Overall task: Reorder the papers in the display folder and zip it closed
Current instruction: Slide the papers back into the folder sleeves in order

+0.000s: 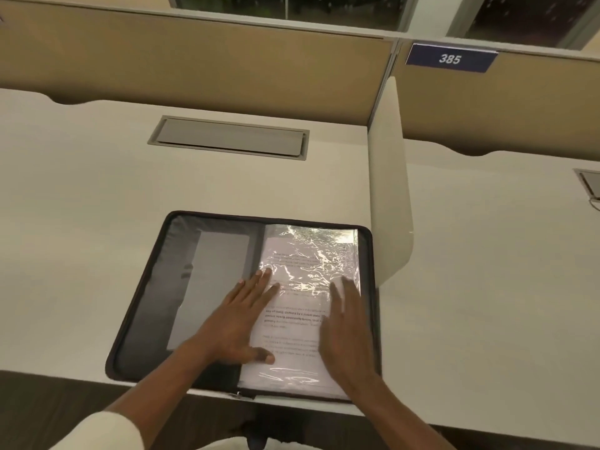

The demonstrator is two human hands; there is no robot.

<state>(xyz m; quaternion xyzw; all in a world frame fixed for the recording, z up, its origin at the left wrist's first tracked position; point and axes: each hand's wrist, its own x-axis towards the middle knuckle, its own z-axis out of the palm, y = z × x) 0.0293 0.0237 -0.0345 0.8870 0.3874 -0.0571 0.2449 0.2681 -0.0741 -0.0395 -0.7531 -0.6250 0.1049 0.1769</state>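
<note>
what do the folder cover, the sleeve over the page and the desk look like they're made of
Folder cover: dark matte fabric, probably nylon, judging by its soft sheen and zipped edge. Sleeve: clear glossy plastic film, shown by wrinkled glare over the print. Desk: smooth off-white surface, likely laminate; hard to confirm.

The cream worktop (97, 196) carries 1 open black display folder (146, 303), which lies flat at the near edge. 1 grey flap (227, 136) sits in the far part.
</note>
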